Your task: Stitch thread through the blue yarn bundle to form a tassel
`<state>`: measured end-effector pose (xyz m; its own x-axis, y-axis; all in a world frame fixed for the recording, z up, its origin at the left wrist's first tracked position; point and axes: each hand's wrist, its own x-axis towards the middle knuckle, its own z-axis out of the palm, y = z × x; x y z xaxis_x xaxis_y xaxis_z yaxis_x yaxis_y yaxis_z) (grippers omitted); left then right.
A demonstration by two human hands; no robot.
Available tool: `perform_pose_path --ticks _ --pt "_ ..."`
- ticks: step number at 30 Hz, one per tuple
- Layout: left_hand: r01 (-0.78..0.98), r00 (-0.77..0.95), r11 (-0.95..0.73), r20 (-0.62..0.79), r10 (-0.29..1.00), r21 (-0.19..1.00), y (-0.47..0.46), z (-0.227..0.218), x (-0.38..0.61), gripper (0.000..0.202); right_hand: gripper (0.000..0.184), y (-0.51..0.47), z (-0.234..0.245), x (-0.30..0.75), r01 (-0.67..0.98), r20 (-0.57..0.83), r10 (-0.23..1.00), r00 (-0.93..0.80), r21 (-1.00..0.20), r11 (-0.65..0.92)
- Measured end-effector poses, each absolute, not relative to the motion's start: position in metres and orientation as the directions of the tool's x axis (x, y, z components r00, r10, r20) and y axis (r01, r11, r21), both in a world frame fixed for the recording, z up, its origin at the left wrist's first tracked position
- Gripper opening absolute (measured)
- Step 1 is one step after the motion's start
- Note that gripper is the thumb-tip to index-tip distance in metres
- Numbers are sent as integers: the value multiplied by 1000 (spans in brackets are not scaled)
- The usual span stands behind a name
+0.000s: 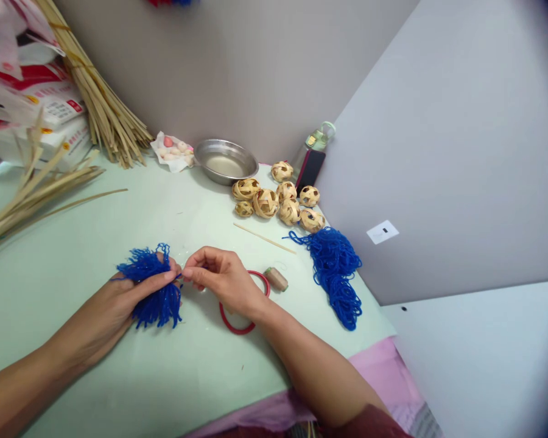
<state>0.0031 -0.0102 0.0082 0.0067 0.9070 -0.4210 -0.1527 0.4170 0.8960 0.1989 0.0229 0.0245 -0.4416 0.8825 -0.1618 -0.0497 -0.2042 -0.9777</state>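
- Nearest to us is a dark red sleeve [368, 423], at the lower edge, with the right forearm reaching out of it over the table [201, 383].
- Pink cloth [379, 365] shows along the table's near edge, beside that arm.
- We see the left hand [125, 298] gripping a blue yarn tassel [158, 307], thumb laid across its middle; strands fan out above and below the thumb.
- The right hand [221, 277] has thumb and forefinger pressed together, right by the left thumb tip at the tassel's right side. We cannot tell what is pinched there; it is too small.
- Partly hidden under the right hand and wrist, a red ring [237, 331] lies flat, with a spool of thread [277, 279] just beside it.
- Farther right we find a heap of blue yarn [335, 258], loose and looped.
- A thin strip [265, 238] lies between the spool and eight woven balls [265, 204].
- Behind the balls we make out a metal bowl [219, 176] and, to its right, a bottle [318, 141] with a phone [311, 171] upright against it.
- Left of the bowl, small round pieces sit on white paper [176, 164].
- At far left we have a bundle of flat strips [114, 131], leaning beside white packages [57, 118], and more loose strips [31, 204] nearer us.
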Motion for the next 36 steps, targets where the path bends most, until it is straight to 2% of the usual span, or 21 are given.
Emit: perform_pose_path --ticks 6,10,18,22,26,30,36 --pt "-108 2 416 -418 908 903 -9 12 6 30 46 21 24 197 -88 -146 893 -425 -976 -201" --pt "-50 18 369 -368 930 928 -9 17 9 24 43 20 23 195 -103 -122 895 -430 -978 -183" --pt "29 30 334 -335 942 942 -10 14 5 34 45 20 21 194 -147 -140 883 -448 -963 -227" --pt "11 47 351 -351 935 936 -10 14 5 28 47 21 20 193 -160 -140 886 -443 -960 -231" --pt "-99 2 395 -397 918 913 -10 16 7 30 51 21 22 191 -169 -164 875 -455 -949 -265" --pt "-260 -13 479 -499 867 838 -11 12 5 36 54 19 25 191 -139 -172 885 -432 -957 -255" --pt "-415 -15 495 -550 835 763 -11 -8 -2 38 46 18 23 192 -112 -156 900 -407 -969 -218"
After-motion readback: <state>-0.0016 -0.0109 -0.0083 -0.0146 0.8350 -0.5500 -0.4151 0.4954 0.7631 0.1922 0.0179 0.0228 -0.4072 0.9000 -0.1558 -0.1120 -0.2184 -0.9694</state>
